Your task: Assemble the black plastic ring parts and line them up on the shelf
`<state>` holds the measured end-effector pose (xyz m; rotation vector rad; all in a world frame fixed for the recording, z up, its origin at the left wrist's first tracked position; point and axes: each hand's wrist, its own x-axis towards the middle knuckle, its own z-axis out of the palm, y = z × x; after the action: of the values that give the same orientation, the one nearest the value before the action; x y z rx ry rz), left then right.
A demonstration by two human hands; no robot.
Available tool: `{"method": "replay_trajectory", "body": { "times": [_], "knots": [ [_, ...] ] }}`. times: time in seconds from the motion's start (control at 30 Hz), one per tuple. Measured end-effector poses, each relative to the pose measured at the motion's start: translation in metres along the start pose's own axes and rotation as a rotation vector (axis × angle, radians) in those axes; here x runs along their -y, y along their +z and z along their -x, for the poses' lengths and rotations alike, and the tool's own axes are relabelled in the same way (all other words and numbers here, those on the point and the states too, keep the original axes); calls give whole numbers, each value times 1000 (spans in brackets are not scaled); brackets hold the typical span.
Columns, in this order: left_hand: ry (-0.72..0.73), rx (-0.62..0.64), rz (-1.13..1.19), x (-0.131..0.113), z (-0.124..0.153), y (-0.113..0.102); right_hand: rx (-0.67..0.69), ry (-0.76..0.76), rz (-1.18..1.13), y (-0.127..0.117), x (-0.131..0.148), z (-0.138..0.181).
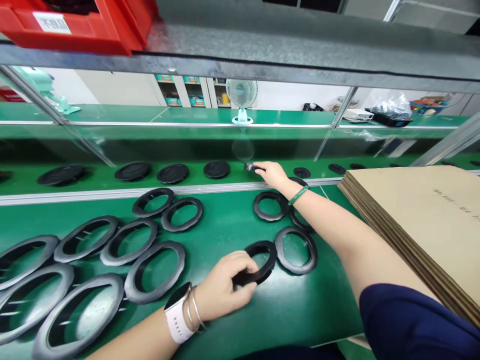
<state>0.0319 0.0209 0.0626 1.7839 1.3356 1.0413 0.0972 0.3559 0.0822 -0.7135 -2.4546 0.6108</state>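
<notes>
My left hand (225,287) is closed on the near edge of a black ring (262,260) that lies on the green bench top (225,225). My right hand (273,174) reaches far forward to the conveyor strip, its fingers closed on a small dark disc (250,168). A green bangle sits on that wrist, a white watch on the left one. Other black rings (296,249) lie just right of the held ring, under my right forearm.
Several grey-black rings (155,270) are spread over the left of the bench. Black discs (172,173) sit in a row on the conveyor. A stack of cardboard sheets (423,220) lies at right. A small fan (242,97) stands behind; a red bin (75,25) sits overhead.
</notes>
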Motion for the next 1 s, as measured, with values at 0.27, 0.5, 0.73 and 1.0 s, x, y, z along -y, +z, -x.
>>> {"method": "replay_trajectory", "body": {
  "times": [0.27, 0.5, 0.73, 1.0],
  "knots": [
    [-141, -138, 442, 18, -10, -11, 151, 157, 273, -30, -72, -12],
    [-327, -161, 427, 30, -16, -13, -91, 493, 318, -78, -158, 30],
    [-484, -158, 490, 40, -18, -9, -284, 468, 169, -70, -161, 37],
    [-479, -91, 529, 30, -19, -19, -460, 187, -84, -74, -40, 70]
  ]
}}
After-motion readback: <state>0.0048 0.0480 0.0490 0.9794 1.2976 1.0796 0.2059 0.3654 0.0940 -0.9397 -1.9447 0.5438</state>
